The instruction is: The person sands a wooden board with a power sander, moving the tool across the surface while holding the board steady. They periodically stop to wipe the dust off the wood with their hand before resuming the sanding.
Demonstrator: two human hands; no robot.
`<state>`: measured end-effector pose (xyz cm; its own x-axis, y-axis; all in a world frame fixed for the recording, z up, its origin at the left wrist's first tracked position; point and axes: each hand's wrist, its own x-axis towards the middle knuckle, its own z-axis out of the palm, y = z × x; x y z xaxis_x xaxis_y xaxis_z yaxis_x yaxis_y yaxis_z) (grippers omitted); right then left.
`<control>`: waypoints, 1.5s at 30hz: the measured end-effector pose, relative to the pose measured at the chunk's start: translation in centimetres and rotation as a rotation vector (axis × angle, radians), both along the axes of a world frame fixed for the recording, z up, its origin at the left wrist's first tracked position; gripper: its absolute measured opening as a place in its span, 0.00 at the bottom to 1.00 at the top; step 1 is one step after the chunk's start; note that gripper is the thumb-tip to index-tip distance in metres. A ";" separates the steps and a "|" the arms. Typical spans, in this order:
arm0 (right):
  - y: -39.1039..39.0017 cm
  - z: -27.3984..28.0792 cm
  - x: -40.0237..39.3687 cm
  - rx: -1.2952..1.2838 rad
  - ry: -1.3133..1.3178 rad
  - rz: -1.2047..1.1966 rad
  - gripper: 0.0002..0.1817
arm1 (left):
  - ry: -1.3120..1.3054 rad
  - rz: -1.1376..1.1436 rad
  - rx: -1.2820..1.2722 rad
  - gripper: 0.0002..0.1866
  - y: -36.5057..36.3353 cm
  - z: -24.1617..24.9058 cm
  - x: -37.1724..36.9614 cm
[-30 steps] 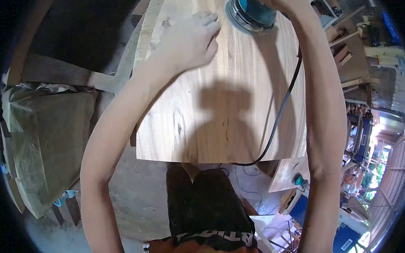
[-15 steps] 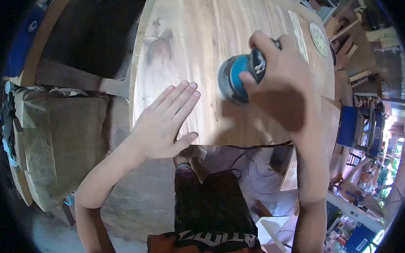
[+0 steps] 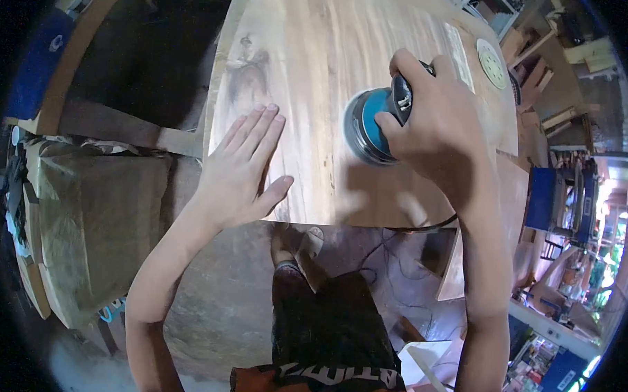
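A wide wooden board with streaked grain and a dark knot lies in front of me. On its right half stands a teal and black orbital sander, its round base against the wood. My right hand is wrapped round the sander's top. My left hand rests flat on the board's near left part, fingers stretched out and holding nothing. A pale round sanding disc with holes lies toward the board's far right edge.
A dark cord runs along the board's near edge and down to the floor. At the left stands a cloth-covered block. Blue bins and wood offcuts are on the right. A white piece lies below.
My left hand has slid left and a little farther up the board. The sander, in my right hand, has shifted slightly to the right.
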<state>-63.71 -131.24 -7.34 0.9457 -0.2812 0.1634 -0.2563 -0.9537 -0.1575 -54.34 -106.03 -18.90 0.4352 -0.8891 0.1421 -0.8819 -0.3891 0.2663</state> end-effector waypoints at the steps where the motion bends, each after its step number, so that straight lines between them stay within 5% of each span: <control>1: 0.3 0.2 0.4 -0.023 0.008 0.016 0.23 | -0.026 0.012 -0.032 0.38 -0.6 -0.4 0.6; 11: 4.6 -0.6 3.2 -0.150 -0.224 0.482 0.19 | -0.141 0.039 -0.135 0.29 -2.3 -1.4 10.5; 15: 5.7 -1.2 7.6 -0.172 -0.128 0.192 0.19 | 0.024 -0.125 -0.162 0.32 -0.8 -1.3 11.1; 21: 5.4 -1.0 9.9 -0.080 -0.126 0.373 0.19 | 0.211 -0.140 -0.317 0.33 -0.3 -2.4 12.6; 33: 6.0 -1.6 13.0 -0.066 -0.115 0.311 0.23 | 0.100 -0.076 -0.395 0.29 -0.1 -3.4 12.6; 42: 1.0 0.9 2.8 0.008 0.134 -0.019 0.26 | -0.058 -0.208 -0.166 0.33 -7.1 -0.8 8.7; 45: 1.7 0.8 -4.1 0.168 0.004 0.075 0.24 | -0.040 -0.317 -0.176 0.33 -11.6 -2.1 10.3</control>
